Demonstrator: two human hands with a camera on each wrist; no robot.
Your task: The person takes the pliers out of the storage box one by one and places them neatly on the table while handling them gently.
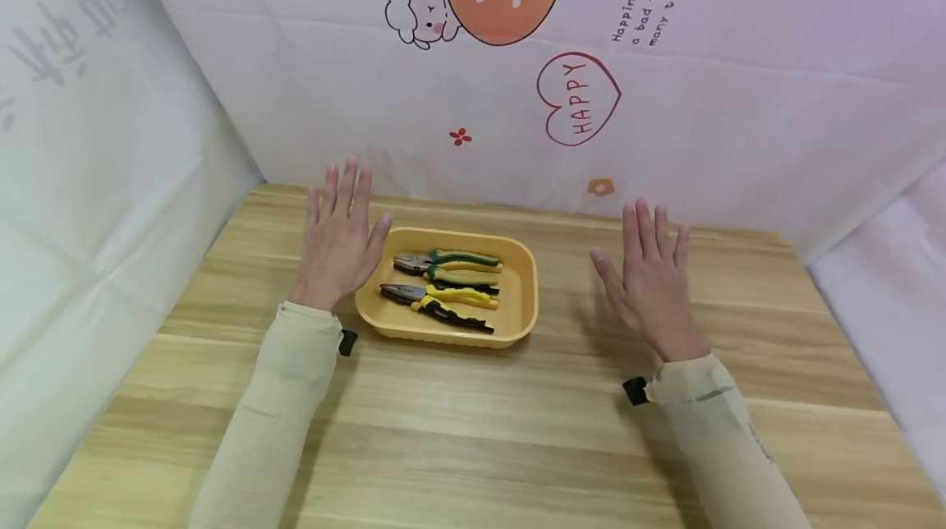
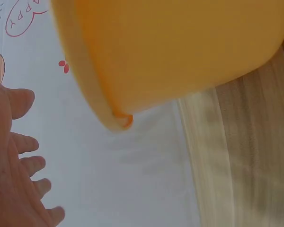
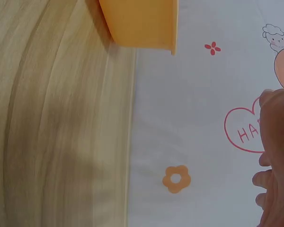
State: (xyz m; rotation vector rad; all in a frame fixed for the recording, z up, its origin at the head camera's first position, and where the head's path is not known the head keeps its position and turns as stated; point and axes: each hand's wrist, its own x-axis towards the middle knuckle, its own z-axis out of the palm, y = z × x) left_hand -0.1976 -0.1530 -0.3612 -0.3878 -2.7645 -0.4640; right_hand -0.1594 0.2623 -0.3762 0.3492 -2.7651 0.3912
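Two pairs of pliers lie side by side in a yellow plastic tray (image 1: 521,299), their metal noses pointing left. The farther pliers (image 1: 461,274) have green and pale yellow handles; the nearer pliers (image 1: 458,295) have yellow and black ones. My left hand (image 1: 336,250) is held palm down at the tray's left side, fingers extended, thumb close to the rim in the head view. To the right, apart from the tray, my right hand (image 1: 654,287) is spread with straight fingers and holds nothing. Both wrist views catch the tray's outer wall (image 2: 189,52) but not the pliers.
The tray stands on a wood-grain table (image 1: 458,430). Behind the table hangs a white printed cloth (image 1: 332,85) with cartoon figures and a red heart (image 1: 579,99). More white cloth (image 1: 96,184) hangs at the left. A small black device (image 1: 636,391) sits at the right wrist.
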